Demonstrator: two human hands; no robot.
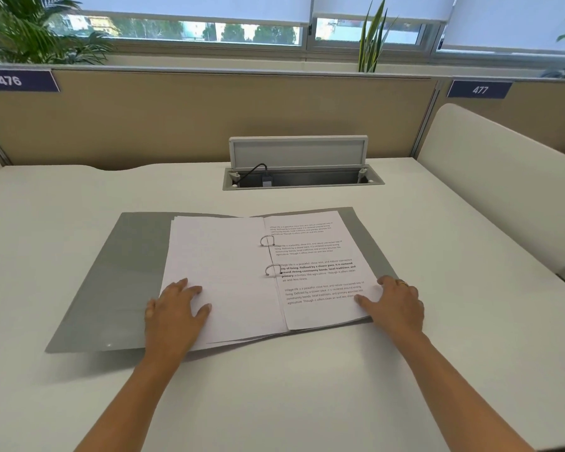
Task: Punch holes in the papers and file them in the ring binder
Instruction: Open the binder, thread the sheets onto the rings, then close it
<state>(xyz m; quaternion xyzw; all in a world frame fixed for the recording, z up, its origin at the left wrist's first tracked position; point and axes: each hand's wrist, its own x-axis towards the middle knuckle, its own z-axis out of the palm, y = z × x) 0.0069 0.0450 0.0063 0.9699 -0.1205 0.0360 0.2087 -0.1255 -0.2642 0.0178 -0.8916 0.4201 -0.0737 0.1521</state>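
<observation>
Paper was seen threaded on both sides of an open grey ring binder (124, 275), which lay flat on the white desk (307, 386) at the centre of the frame. A stack of blank-faced sheets (222, 275) was spread left of the two metal rings (267, 240), and a printed page (320, 256) topped a thinner stack to their right. Whether the rings were fully closed could not be told. No hole punch was seen.

The left hand (173, 308) was laid flat on the lower left corner of the blank stack, fingers spread and straight. The right hand (395, 301) was rested on the lower right corner of the printed page, thumb laid along the paper and fingers relaxed at its edge; nothing was seen to be pinched.

The sheets were judged light, limp and easily torn at the punched holes, so they would best be turned from an outer corner and kept slack at the rings. The binder cover was judged stiff and smooth, and would best be taken by its outer edge for closing.

In the upper middle of the frame a cable hatch (297, 154) was seen with its lid raised, well apart from the binder.
</observation>
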